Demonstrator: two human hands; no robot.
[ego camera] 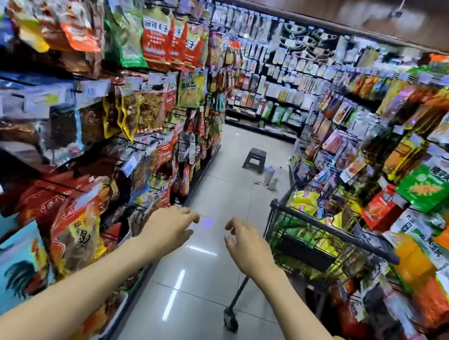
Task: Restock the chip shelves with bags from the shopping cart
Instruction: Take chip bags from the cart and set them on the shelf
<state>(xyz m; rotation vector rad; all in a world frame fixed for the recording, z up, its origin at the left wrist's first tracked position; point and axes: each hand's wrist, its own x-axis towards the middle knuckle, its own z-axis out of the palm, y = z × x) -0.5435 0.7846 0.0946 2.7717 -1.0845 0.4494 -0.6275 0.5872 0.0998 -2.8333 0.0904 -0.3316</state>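
Observation:
A black wire shopping cart [327, 228] stands on the right side of the aisle, against the right shelves. Yellow and green chip bags [303, 201] fill its basket. Both my arms reach forward over the aisle floor. My left hand [169, 227] hovers near the left shelf's lower snack bags, fingers loosely curled, holding nothing. To the right, my right hand [248, 247] hangs just left of the cart's near corner, fingers also loosely curled and empty. Neither hand touches the cart or a bag.
Snack bags hang on pegs along the left shelves [90, 122] and the right shelves [432, 176]. A dark plastic stool [255, 159] and some bottles [270, 178] sit on the tiled floor farther down the aisle. A housewares wall closes the far end.

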